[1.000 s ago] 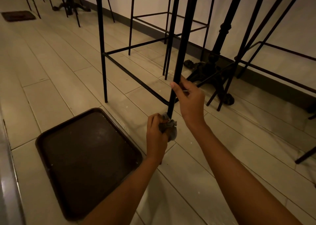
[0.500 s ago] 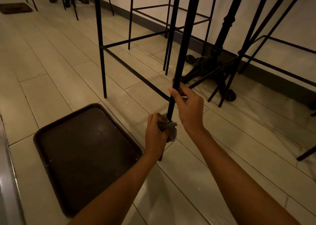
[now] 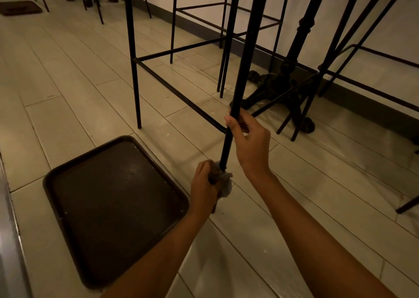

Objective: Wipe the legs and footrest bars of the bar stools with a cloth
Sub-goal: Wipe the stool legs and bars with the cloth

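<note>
left hand point(image 3: 204, 182): lower centre of the frame. My fingers are curled tight round the cloth point(image 3: 223, 181), squeezing it against the stool leg point(image 3: 242, 71).
cloth: a grey, crumpled wad wrapped round the lowest stretch of that leg, just above its foot. A loose corner hangs out below my fist toward the floor point(image 3: 68, 98).
right hand point(image 3: 249, 137): centre of the frame, above the left one. My thumb and fingers are closed round the same leg, right where the footrest bar point(image 3: 179, 94) meets it.
stool leg: thin black metal, running from the top edge of the frame down and slightly left to the tiles. Its foot is mostly hidden behind my left hand and wrist.
footrest bar: black, running from my right hand up and left to the far leg point(image 3: 130, 26), clear of the floor.
tray point(image 3: 108, 207): dark brown and rectangular, lying flat on the pale tiles in the lower left, just left of my left hand. My forearm crosses its near corner in the picture.
table base point(image 3: 278, 87): ornate dark iron feet, right of centre, behind the leg I hold.
second stool point(image 3: 173, 26): a black frame at top centre, close to the wall point(image 3: 399, 21).
mat point(image 3: 19, 7): dark and flat, in the upper left corner.
</note>
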Available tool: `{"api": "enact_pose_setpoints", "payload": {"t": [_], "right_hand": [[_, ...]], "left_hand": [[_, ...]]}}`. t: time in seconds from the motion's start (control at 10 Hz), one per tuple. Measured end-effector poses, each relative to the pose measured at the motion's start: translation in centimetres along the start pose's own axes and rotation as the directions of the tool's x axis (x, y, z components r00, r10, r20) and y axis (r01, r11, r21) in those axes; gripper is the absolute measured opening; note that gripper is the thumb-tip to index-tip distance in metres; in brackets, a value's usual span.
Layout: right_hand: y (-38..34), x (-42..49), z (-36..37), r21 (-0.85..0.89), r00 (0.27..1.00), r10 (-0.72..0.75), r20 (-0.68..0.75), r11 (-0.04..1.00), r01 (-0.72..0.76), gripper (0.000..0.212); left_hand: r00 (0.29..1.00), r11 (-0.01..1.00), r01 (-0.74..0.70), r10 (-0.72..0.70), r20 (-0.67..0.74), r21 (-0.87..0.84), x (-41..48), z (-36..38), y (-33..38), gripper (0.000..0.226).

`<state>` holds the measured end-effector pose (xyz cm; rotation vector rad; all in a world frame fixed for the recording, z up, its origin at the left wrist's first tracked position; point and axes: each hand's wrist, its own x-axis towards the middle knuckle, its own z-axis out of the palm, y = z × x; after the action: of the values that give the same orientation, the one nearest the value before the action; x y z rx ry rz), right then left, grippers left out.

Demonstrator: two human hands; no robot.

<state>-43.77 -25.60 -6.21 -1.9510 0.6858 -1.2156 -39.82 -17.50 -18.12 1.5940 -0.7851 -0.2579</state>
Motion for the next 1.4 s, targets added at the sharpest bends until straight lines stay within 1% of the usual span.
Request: {"api": "enact_pose_setpoints", "payload": {"t": [0.1, 0.2, 0.3, 0.4, 0.5, 0.6, 0.7, 0.8, 0.9, 1.0, 1.1, 1.2, 1.3, 1.4], "right_hand": [[0.0, -0.1, 0.3, 0.005, 1.0, -0.012, -0.028, 1.0, 0.013, 0.025], [0.3, -0.2, 0.3, 0.029, 0.999, -0.013, -0.041, 0.999, 0.014, 0.026], [0.3, -0.3, 0.3, 0.04, 1.0, 0.008, -0.029, 0.999, -0.007, 0.027], [-0.2, -0.4, 0.5, 0.041, 0.998, 0.012, -0.058, 0.999, -0.01, 0.028], [0.1, -0.4, 0.4, 0.073, 0.998, 0.015, -0.06, 0.997, -0.01, 0.028], [0.2, -0.4, 0.6, 0.076, 0.998, 0.025, -0.055, 0.997, -0.021, 0.029], [0.4, -0.5, 0.7, 0.095, 0.998, 0.039, -0.054, 0.995, -0.033, 0.029], [0.5, -0.5, 0.8, 0.094, 0.997, 0.043, -0.065, 0.995, -0.036, 0.029], [0.5, -0.5, 0.9, 0.092, 0.996, 0.042, -0.075, 0.995, -0.035, 0.028], [0.5, -0.5, 0.8, 0.102, 0.997, 0.036, -0.067, 0.994, -0.029, 0.028], [0.6, -0.4, 0.8, 0.101, 0.997, 0.046, -0.065, 0.994, -0.039, 0.029], [0.7, -0.6, 0.9, 0.118, 0.996, 0.053, -0.067, 0.992, -0.045, 0.031], [0.7, -0.5, 0.8, 0.109, 0.997, 0.037, -0.064, 0.994, -0.03, 0.031], [0.9, -0.4, 0.8, 0.102, 0.997, 0.031, -0.073, 0.995, -0.024, 0.031]], "left_hand": [[0.998, 0.999, 0.048, -0.048, -0.033, -0.024, -0.1, 0.4, 0.8, 0.024], [0.994, 0.993, 0.106, -0.104, -0.041, 0.056, -0.3, 0.6, 1.0, 0.039], [0.993, 0.991, 0.12, -0.12, -0.004, 0.057, -0.4, 0.5, 0.2, 0.04], [0.996, 0.992, 0.088, -0.09, 0.013, 0.085, -1.0, 0.5, -1.6, 0.027], [0.993, 0.99, 0.122, -0.122, -0.007, 0.066, -1.3, 0.8, -2.2, 0.022], [0.99, 0.992, 0.124, -0.126, -0.07, -0.029, -1.2, 1.3, -1.7, 0.025], [0.996, 0.999, 0.053, -0.053, -0.067, -0.003, -1.2, 1.5, -2.4, 0.032], [0.998, 0.998, 0.061, -0.061, -0.02, 0.013, -1.1, 1.4, -3.3, 0.035], [0.992, 0.99, 0.128, -0.128, 0.006, 0.054, -1.4, 1.4, -4.8, 0.037], [0.985, 0.981, 0.17, -0.171, -0.002, 0.092, -1.5, 1.5, -5.8, 0.027], [0.985, 0.981, 0.167, -0.161, -0.063, 0.1, -1.7, 1.8, -5.2, 0.024], [0.983, 0.984, 0.162, -0.154, -0.102, 0.071, -2.0, 2.1, -4.9, 0.026], [0.983, 0.984, 0.166, -0.16, -0.092, 0.06, -2.2, 2.3, -4.9, 0.027], [0.982, 0.98, 0.181, -0.176, -0.073, 0.076, -2.6, 2.1, -5.4, 0.021]]}}
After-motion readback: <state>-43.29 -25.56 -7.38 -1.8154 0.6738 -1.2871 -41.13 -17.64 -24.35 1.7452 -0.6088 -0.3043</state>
